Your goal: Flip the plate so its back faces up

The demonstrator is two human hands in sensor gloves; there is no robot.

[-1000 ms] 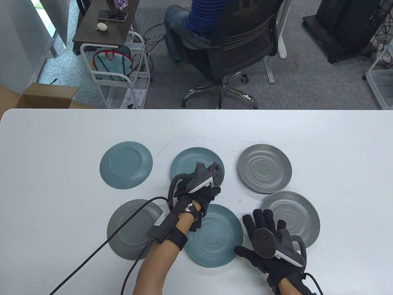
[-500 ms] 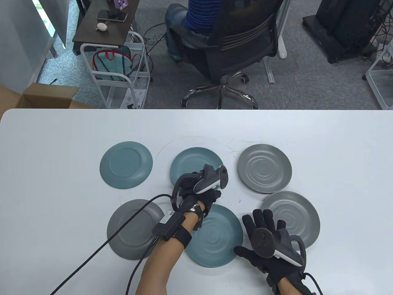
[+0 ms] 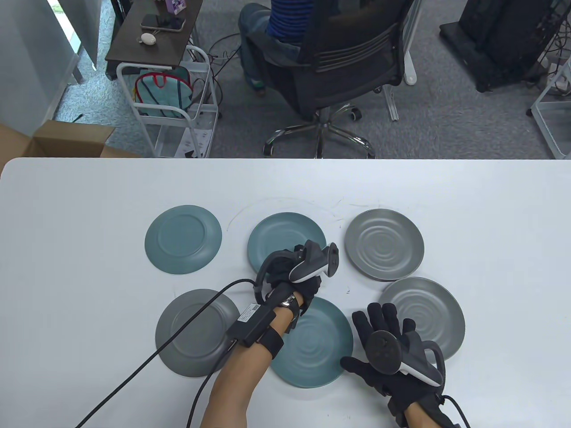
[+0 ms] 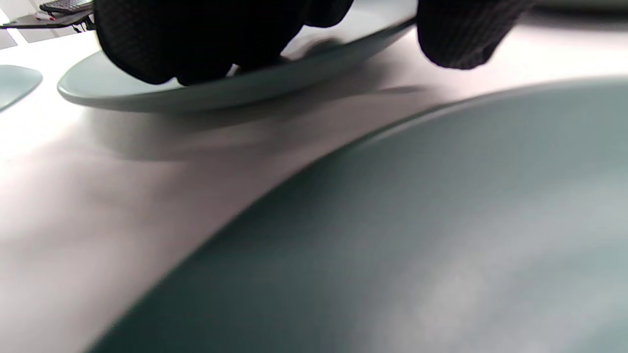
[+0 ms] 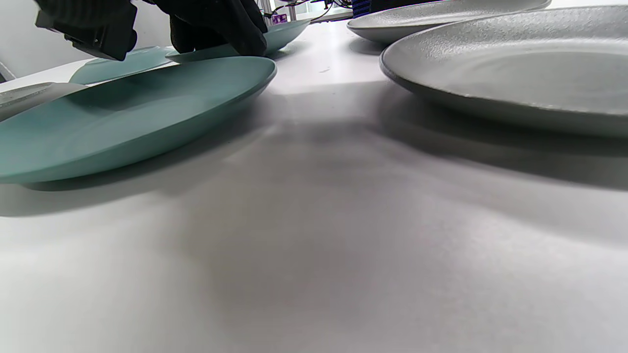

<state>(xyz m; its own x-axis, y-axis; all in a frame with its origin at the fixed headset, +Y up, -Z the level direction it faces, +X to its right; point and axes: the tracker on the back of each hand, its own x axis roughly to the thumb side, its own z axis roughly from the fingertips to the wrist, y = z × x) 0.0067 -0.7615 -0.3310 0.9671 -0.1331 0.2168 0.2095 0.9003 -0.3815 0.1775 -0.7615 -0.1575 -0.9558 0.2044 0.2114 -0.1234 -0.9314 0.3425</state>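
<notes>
The middle teal plate (image 3: 281, 232) lies on the white table (image 3: 89, 276) in the far row. My left hand (image 3: 291, 269) is at its near edge. In the left wrist view my fingers (image 4: 196, 44) press on top of the plate's rim (image 4: 235, 93) and my thumb (image 4: 466, 34) hangs at its edge. The plate looks close to flat on the table. My right hand (image 3: 363, 339) lies open and flat on the table, fingers spread, holding nothing.
A teal plate (image 3: 183, 238) lies far left, a grey ringed plate (image 3: 384, 244) far right. The near row has a grey plate (image 3: 187, 332), a teal plate (image 3: 319, 350) under my left wrist, and a grey plate (image 3: 430, 310) beside my right hand.
My left hand has rolled and shifted a little to the right along the middle teal plate's near edge. My right hand has not moved.
</notes>
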